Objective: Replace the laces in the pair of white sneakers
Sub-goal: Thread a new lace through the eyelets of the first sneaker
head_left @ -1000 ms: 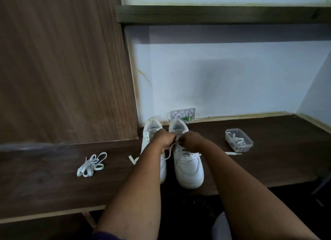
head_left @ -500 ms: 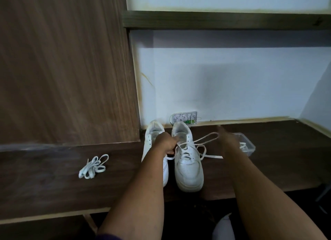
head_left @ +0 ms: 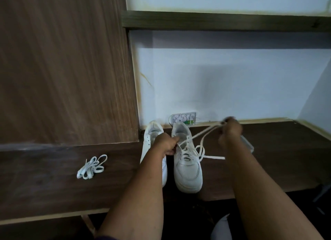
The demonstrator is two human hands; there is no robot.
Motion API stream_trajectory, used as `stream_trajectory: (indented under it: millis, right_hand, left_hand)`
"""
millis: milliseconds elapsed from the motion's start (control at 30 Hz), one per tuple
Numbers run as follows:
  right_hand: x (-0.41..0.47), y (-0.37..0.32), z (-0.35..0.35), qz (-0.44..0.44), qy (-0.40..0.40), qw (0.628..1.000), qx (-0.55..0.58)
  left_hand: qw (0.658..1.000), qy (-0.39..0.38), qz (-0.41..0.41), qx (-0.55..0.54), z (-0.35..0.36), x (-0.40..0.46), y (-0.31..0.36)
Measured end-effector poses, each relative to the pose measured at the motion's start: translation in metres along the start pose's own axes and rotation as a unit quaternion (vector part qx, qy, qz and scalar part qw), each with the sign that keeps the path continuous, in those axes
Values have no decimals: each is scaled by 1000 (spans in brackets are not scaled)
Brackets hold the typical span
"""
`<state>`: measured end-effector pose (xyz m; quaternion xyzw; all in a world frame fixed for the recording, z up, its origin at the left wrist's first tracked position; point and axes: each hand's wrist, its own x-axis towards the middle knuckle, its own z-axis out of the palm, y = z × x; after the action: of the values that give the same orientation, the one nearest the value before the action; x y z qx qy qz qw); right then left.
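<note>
At mid-counter, against the back wall: pair of white sneakers, toes toward the front edge, side by side and nearly touching. Right sneaker [head_left: 187,161] partly laced, its lace [head_left: 200,135] drawn up and out to the right in two taut strands, a slack loop drooping beside the shoe, one loose end flat on the counter [head_left: 286,161] to the right. Left sneaker [head_left: 152,132] largely hidden under the forearm, eyelet row visible, no lace seen in it. Left hand [head_left: 165,144] curled tight at the right sneaker's tongue and collar, gripping there. Right hand [head_left: 230,130] lifted near the back edge, fingers pinching the lace ends; blurred, so finer detail not readable. Compared with half a second ago: right hand higher and farther back, lace pulled longer and tighter; left hand in much the same spot. Spare bundle of white laces [head_left: 92,166] well apart on the left part of the counter, unmoved. Clear plastic container [head_left: 248,145] mostly hidden behind the right wrist. Wall socket [head_left: 183,118] just behind the sneakers.
</note>
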<state>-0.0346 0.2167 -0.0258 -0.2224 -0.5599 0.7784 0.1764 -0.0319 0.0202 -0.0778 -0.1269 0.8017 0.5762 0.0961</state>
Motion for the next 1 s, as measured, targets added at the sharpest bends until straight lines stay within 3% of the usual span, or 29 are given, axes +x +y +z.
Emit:
stream_trajectory:
  millis: [100, 167, 233, 300, 367, 433, 500, 567, 733, 800, 933, 1000]
  right_hand:
    - [17, -10, -24, -64, 124, 990, -8]
    - [23, -3, -26, -99, 113, 984, -96]
    - [28, 9, -23, -107, 8, 957, -270]
    - [17, 21, -15, -112, -151, 924, -331]
    - [-5, 17, -7, -58, -295, 935, -190]
    - [-18, 8, 0, 6, -367, 930, 8]
    - [-19, 1, 6, -4, -355, 934, 26]
    - [-18, 1, 8, -60, -294, 951, -78]
    - [-7, 22, -1, -24, -264, 919, -290]
    - [-4, 26, -1, -24, -264, 913, -311]
    - [-7, 26, 3, -42, -268, 905, -328]
    - [-3, 29, 4, -62, -269, 878, -391]
  left_hand:
    - [1000, -1, 8, -15, -1, 0, 0]
    - [999, 22, 22, 24, 0, -2, 1]
    - [983, 60, 93, 149, 1, -6, 5]
    - [957, 55, 178, 221, 7, -13, 10]
    - [936, 6, 235, 263, 15, -16, 11]
    - [901, 10, 266, 343, 24, -17, 11]
    - [862, 52, 284, 416, 29, -18, 11]
    - [842, 85, 289, 448, 29, -18, 12]
    - [868, 35, 275, 411, 15, -14, 11]
    - [873, 11, 280, 399, 14, -16, 10]
    - [851, 40, 288, 437, 20, -19, 10]
    - [861, 37, 280, 423, 24, -17, 8]
